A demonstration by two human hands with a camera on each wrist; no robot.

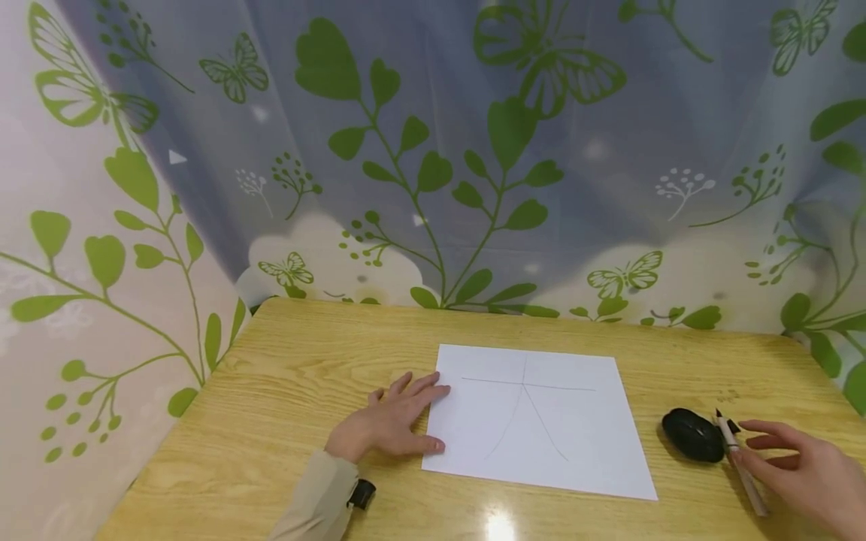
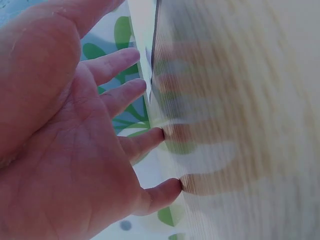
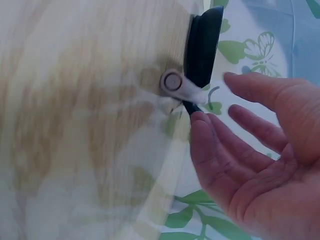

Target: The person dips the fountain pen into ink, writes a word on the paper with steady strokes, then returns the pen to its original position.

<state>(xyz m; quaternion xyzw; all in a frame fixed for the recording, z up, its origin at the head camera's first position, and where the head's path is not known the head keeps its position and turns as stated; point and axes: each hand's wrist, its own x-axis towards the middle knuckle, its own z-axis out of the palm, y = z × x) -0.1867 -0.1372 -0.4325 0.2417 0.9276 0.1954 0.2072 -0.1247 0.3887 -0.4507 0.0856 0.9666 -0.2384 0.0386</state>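
Note:
A white sheet of paper (image 1: 473, 428) lies on the wooden table, with thin dark strokes drawn on it: one across, a short upright one, and two spreading downward. My left hand (image 1: 395, 422) is spread flat at its left edge, with the thumb and some fingertips over the paper. At the right, a slim pale pen (image 1: 747, 477) with a dark tip lies beside a rounded black computer mouse (image 1: 693, 435). Close by the pen is my right hand (image 1: 801, 466), thumb and fingers loosely apart. In the right wrist view the pen's round end (image 3: 173, 81) faces the camera, outside the fingers.
The wooden table (image 1: 325, 346) meets a curtain (image 1: 433, 188) printed with green leaves and butterflies at the back. The same print covers the left side. A black strap piece (image 1: 361, 494) shows at my left sleeve (image 1: 318, 496).

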